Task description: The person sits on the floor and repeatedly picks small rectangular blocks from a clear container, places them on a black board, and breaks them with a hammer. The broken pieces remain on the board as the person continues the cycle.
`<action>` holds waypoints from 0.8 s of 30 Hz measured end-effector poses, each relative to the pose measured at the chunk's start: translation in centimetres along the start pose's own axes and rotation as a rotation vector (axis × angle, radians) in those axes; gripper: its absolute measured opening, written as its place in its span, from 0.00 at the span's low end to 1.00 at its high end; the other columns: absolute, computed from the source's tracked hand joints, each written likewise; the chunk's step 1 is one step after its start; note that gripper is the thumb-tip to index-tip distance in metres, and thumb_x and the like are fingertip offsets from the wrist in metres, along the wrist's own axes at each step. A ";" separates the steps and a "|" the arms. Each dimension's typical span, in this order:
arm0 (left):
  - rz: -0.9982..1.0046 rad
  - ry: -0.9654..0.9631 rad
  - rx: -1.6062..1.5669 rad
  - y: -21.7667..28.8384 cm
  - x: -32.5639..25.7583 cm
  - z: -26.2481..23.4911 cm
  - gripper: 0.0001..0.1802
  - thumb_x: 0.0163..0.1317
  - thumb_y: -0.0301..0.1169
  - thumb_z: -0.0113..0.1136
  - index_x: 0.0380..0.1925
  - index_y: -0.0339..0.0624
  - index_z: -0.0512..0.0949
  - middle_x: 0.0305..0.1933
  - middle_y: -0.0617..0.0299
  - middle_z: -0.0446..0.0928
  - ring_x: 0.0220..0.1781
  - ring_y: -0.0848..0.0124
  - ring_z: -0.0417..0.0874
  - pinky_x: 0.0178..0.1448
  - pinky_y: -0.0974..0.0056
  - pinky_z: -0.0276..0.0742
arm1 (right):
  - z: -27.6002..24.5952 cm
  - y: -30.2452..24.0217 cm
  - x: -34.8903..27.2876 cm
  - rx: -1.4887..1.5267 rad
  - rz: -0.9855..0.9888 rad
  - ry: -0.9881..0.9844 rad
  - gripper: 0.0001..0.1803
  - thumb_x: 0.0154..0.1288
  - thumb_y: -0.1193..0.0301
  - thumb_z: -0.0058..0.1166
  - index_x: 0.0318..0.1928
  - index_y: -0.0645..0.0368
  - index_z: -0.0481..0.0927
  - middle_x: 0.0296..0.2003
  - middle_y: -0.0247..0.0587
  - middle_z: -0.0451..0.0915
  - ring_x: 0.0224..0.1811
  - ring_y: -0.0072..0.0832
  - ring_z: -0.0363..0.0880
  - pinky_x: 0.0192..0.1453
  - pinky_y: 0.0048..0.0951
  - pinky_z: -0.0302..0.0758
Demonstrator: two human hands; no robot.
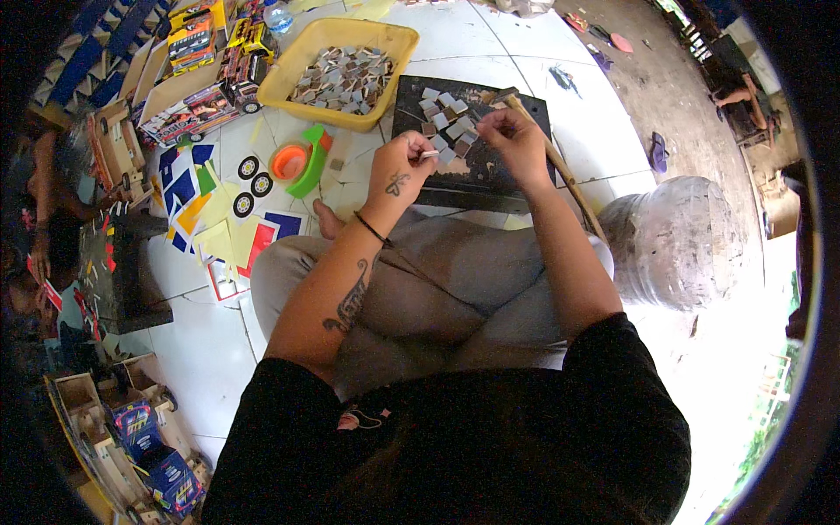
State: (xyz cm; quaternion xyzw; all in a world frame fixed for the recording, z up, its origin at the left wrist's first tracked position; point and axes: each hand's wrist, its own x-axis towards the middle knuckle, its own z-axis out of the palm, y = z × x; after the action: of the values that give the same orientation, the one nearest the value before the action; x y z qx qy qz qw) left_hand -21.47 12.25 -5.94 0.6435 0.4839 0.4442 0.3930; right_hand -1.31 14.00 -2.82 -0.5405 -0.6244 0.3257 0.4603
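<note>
My left hand (404, 164) is closed on a small square piece (429, 154), pale on its edge, between thumb and fingers. To its right, my right hand (516, 144) has its thumb and fingertips pinched together; what is in the pinch, if anything, is too small to make out. Both hands hover over a black block (490, 185) in front of my crossed legs. Small grey, white and brown square pieces (448, 121) lie loosely grouped on its top. A stick-like wooden handle (569, 179) leans along the block's right side, partly behind my right hand.
A yellow basin (404, 44) full of similar pieces stands beyond my left hand. Nearby are a green tape dispenser (308, 171), black toy wheels (261, 184) and coloured sheets (188, 197). Toy trucks (188, 114) stand left; a wrapped round bundle (678, 241) sits right. Another person's hand (39, 258) shows far left.
</note>
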 end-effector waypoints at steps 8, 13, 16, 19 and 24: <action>0.177 0.153 0.106 -0.6 -0.5 0.6 0.08 0.49 0.23 0.66 0.30 0.37 0.78 0.28 0.56 0.80 0.30 0.65 0.82 0.36 0.66 0.76 | 2.5 -0.3 -1.2 -0.340 -0.162 -0.169 0.04 0.58 0.76 0.60 0.35 0.62 0.81 0.27 0.35 0.82 0.29 0.17 0.78 0.35 0.23 0.75; 0.105 0.070 0.111 -0.9 -0.1 0.1 0.11 0.48 0.24 0.67 0.33 0.40 0.77 0.31 0.60 0.80 0.31 0.69 0.80 0.38 0.66 0.75 | 2.6 -0.6 -0.9 -0.108 -0.047 -0.101 0.06 0.56 0.75 0.62 0.34 0.64 0.82 0.28 0.41 0.83 0.29 0.22 0.81 0.35 0.25 0.77; 0.080 0.058 0.110 -1.2 0.1 0.2 0.10 0.48 0.23 0.66 0.32 0.40 0.77 0.30 0.60 0.80 0.32 0.69 0.80 0.39 0.66 0.75 | 2.9 -0.9 -1.0 -0.087 -0.061 -0.058 0.07 0.56 0.74 0.63 0.34 0.64 0.82 0.27 0.40 0.83 0.28 0.19 0.80 0.34 0.23 0.76; 0.138 0.082 0.151 -1.5 0.3 0.6 0.08 0.46 0.22 0.66 0.28 0.38 0.78 0.27 0.55 0.78 0.31 0.62 0.81 0.35 0.62 0.76 | 3.3 -1.2 -1.2 -0.142 -0.148 -0.035 0.05 0.59 0.75 0.61 0.34 0.63 0.81 0.25 0.31 0.81 0.26 0.13 0.74 0.31 0.18 0.72; 0.129 0.029 0.167 -1.9 0.8 0.2 0.09 0.45 0.24 0.67 0.28 0.37 0.79 0.27 0.53 0.80 0.30 0.62 0.83 0.34 0.63 0.77 | 3.9 -1.7 -1.4 -0.159 -0.148 -0.091 0.06 0.58 0.75 0.61 0.35 0.64 0.82 0.28 0.35 0.83 0.29 0.16 0.78 0.34 0.21 0.76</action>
State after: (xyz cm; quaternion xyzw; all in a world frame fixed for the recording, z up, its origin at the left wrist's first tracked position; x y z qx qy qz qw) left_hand -21.71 13.42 -7.64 0.6974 0.4822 0.4361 0.3016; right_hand -5.62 12.67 -2.98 -0.5124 -0.7068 0.2642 0.4101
